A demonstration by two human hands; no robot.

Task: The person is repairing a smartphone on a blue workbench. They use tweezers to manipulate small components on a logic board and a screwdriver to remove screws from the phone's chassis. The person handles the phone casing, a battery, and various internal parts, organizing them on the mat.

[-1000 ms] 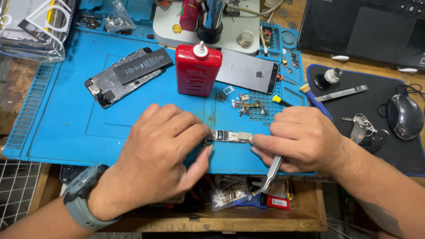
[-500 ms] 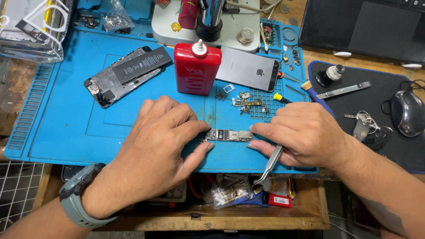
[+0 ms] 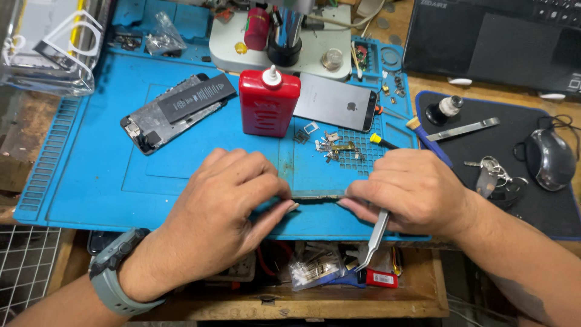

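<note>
A small narrow circuit board [image 3: 318, 198] is held edge-on just above the blue work mat [image 3: 91, 175], pinched at its ends by both hands. My left hand [image 3: 227, 200], with a grey watch on its wrist, grips the board's left end with thumb and fingers. My right hand [image 3: 411, 191] grips the right end and also keeps metal tweezers [image 3: 376, 233] tucked under the palm, pointing toward me. Most of the board is hidden by my fingers.
On the mat lie an opened phone body with its battery [image 3: 178, 109], a red squeeze bottle [image 3: 268, 104], a grey phone back [image 3: 334, 103] and several small loose metal parts [image 3: 330, 148]. A black mat at right carries a mouse [image 3: 549, 158], keys and a metal pry tool [image 3: 463, 129].
The circuit board has been turned from lying flat to standing on its edge between my fingers. Both hands have closed in a little toward each other.
</note>
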